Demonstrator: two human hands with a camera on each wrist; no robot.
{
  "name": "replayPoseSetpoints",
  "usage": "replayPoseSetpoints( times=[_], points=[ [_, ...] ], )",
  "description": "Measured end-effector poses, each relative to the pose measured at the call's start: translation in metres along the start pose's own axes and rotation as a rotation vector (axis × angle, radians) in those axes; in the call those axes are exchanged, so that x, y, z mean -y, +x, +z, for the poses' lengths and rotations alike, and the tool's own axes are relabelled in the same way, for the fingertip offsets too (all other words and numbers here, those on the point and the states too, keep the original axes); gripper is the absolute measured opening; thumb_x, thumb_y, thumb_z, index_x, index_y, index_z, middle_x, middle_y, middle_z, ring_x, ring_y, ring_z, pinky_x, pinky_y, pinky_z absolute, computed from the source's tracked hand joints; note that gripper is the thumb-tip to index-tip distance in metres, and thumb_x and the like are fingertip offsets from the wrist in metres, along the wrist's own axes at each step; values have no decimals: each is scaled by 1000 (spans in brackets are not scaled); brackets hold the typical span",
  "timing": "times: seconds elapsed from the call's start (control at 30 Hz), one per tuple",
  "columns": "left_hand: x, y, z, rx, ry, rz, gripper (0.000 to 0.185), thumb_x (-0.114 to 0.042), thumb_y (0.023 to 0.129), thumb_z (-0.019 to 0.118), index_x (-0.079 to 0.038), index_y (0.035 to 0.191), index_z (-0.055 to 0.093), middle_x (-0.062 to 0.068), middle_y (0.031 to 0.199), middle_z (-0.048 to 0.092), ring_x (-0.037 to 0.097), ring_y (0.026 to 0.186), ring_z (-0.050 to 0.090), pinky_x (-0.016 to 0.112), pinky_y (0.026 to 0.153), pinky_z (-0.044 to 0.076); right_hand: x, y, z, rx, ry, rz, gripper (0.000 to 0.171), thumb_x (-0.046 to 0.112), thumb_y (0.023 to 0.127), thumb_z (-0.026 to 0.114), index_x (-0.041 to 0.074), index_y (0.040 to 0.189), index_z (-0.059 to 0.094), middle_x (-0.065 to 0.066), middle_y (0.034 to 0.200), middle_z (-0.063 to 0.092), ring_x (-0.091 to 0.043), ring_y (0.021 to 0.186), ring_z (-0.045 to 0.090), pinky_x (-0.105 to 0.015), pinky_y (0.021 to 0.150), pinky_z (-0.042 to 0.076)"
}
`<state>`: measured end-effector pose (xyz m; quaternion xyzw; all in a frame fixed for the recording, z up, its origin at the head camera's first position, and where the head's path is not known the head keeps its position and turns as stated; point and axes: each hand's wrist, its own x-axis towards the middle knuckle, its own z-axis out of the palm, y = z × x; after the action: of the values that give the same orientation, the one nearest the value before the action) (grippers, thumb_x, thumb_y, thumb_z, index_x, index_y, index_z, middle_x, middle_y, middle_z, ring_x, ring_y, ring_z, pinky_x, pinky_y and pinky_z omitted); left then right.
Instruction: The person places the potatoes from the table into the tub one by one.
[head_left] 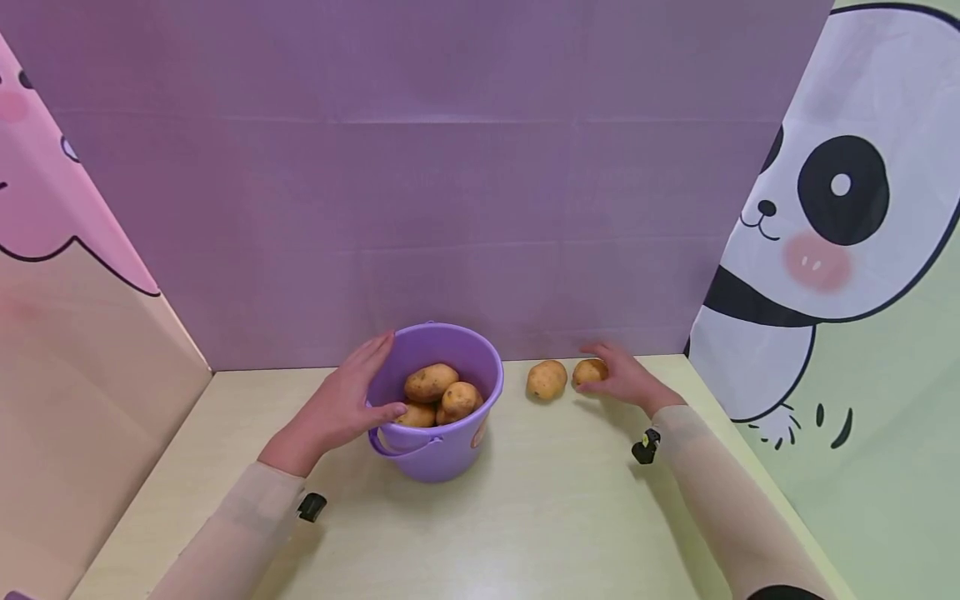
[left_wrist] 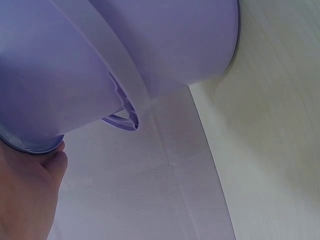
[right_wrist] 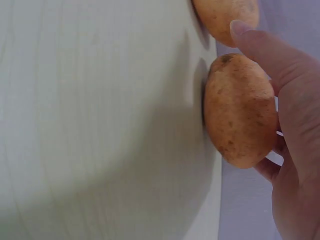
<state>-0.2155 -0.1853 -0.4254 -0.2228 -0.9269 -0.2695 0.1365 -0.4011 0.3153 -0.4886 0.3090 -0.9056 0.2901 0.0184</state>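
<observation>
A purple bucket (head_left: 442,454) stands upright with several potatoes (head_left: 431,383) inside. At its left, my left hand (head_left: 341,408) holds the rim, the thumb reaching over the front edge and the fingers along the left side. In the left wrist view that hand (left_wrist: 25,187) is partly cut off beside the bucket (left_wrist: 165,45). My right hand (head_left: 626,379) is spread around a potato (head_left: 588,373) resting on the table, thumb in front and fingers behind. In the right wrist view the thumb extends straight past this potato (right_wrist: 240,110). A second potato (head_left: 547,380) lies just left of it.
The pale wooden table (head_left: 540,517) meets a purple back wall (head_left: 450,183) close behind the bucket and potatoes. A panda-printed panel (head_left: 885,350) borders the right side, and a pink and beige panel (head_left: 75,375) the left. The bucket's handle (head_left: 405,454) hangs down in front.
</observation>
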Motion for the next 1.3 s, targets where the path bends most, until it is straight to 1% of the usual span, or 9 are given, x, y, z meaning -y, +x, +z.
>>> replayPoseSetpoints(
  times=[0.07,0.3,0.6,0.77,0.97,1.13,1.3],
  points=[
    [0,0,0,-1,0,2,115,-61,94,78,5,173,26,24,179,28,48,165,24,68,129,27,0,0,2,-2,-5,-9,80,25,87,96,-3,153,60,-28,156,55,-50,146,48,-68,123,37],
    [0,-1,0,5,-8,-4,116,-64,94,77,3,173,25,22,180,26,46,166,23,68,129,28,0,0,6,-13,-19,3,80,25,85,98,-3,151,62,-29,152,57,-49,141,52,-67,120,42],
    [0,-1,0,3,-9,-7,116,-62,93,78,3,173,25,23,180,27,47,165,23,69,128,29,-3,0,10,8,-24,19,73,23,89,96,1,151,64,-27,150,60,-49,139,54,-67,121,40],
    [-1,-1,0,3,-10,-5,115,-62,93,78,4,173,26,23,179,27,47,165,23,70,128,29,-7,2,13,6,-15,32,70,23,90,94,2,150,65,-26,150,60,-47,137,56,-66,119,43],
    [-1,0,-1,2,-2,-2,114,-59,94,78,5,172,26,24,179,27,48,165,24,69,129,28,-9,2,17,-34,22,39,62,21,93,91,-1,145,67,-25,147,63,-46,132,58,-66,115,46],
    [-1,0,-1,-2,-1,0,113,-58,94,79,5,172,26,24,179,28,48,164,25,69,129,28,-11,3,21,-72,26,57,57,22,95,88,-1,143,68,-24,144,64,-44,129,59,-64,112,50],
    [0,0,0,0,-1,0,114,-59,94,79,5,172,27,24,179,28,49,164,25,69,129,28,-14,3,26,-108,28,56,55,21,94,89,-1,141,69,-22,139,67,-42,122,62,-60,106,53]
  ],
)
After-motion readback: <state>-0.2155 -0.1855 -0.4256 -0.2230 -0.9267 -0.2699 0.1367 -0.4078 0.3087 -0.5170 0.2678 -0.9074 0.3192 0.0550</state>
